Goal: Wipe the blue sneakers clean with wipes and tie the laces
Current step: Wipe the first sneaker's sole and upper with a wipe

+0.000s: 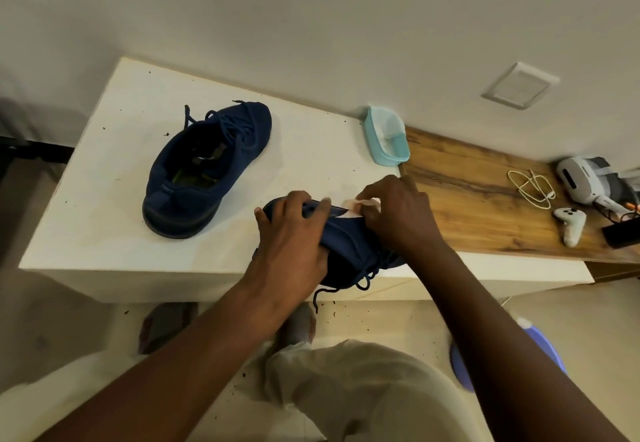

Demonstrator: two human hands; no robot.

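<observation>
Blue sneaker [343,233], centre of frame, held over the near edge of the white table [104,181]. It is largely covered by both hands, so its toe and heel are hard to make out. Left hand [294,230]: fingers curled over the shoe, gripping it. Right hand [398,213]: fingertips pinch a pale wipe [356,204] against the shoe, the wipe mostly hidden. Loose laces [363,277] dangle below. Second sneaker [207,167] stands left of centre on the table. Teal tub [386,136], right of centre; contents unclear.
</observation>
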